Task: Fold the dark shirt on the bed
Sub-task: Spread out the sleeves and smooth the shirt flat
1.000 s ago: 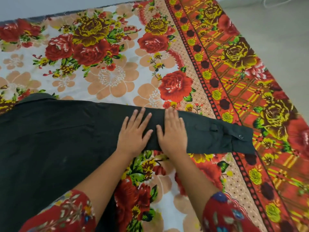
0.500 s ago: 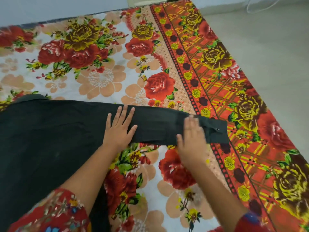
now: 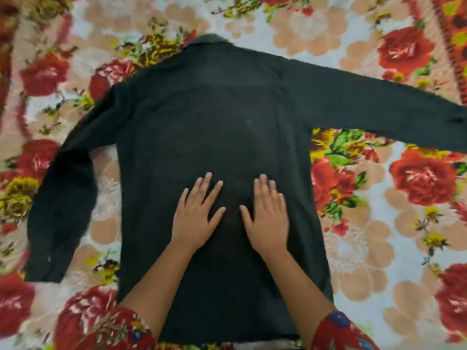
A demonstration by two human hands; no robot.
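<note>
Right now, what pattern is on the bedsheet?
The floral bedsheet has red, yellow and peach flowers on white; head view.

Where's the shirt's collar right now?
In the head view the collar sits top centre, at the far end of the dark shirt, on the floral bedsheet, beyond the left hand and right hand lying flat on the shirt's lower back.

One sleeve (image 3: 379, 114) of the dark shirt (image 3: 214, 122) runs off the right edge.
</note>
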